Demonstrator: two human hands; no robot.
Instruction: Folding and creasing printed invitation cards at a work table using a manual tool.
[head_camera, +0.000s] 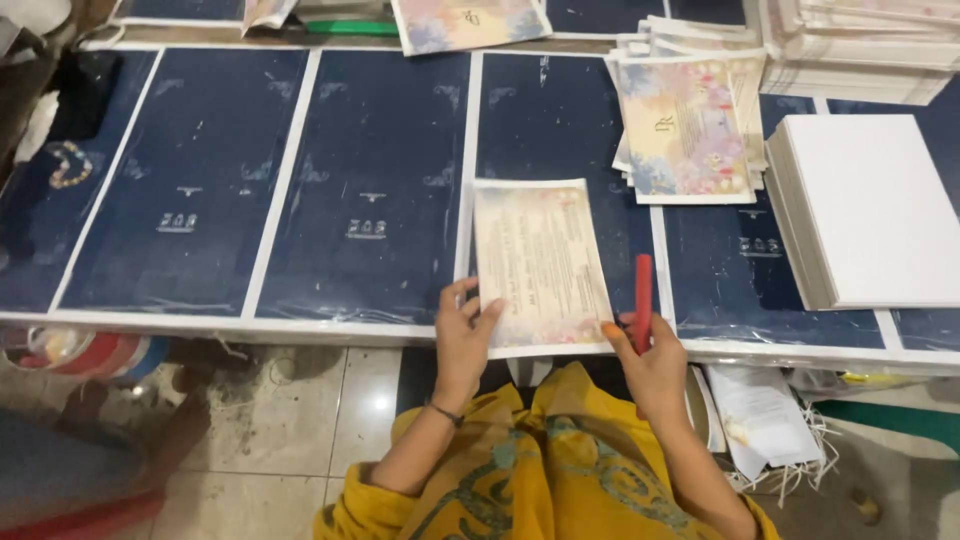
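The pale floral printed paper card (541, 262) lies flat on the counter (300, 328), on dark blue sheets, near the front edge. The left hand (462, 335) presses its spread fingers on the lower left corner of this card. Just right of the card, the right hand (648, 362) is closed around a red flat plastic stick (642, 300), held upright. A stack of white boards (860, 212) lies further right of the card.

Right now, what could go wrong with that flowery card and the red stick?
The printed card lies at the table edge, its near end at the rim under the left hand; it might slide off toward the floor. The red stick in the right hand stands just beside the card and could scuff or crease its edge if it slips.
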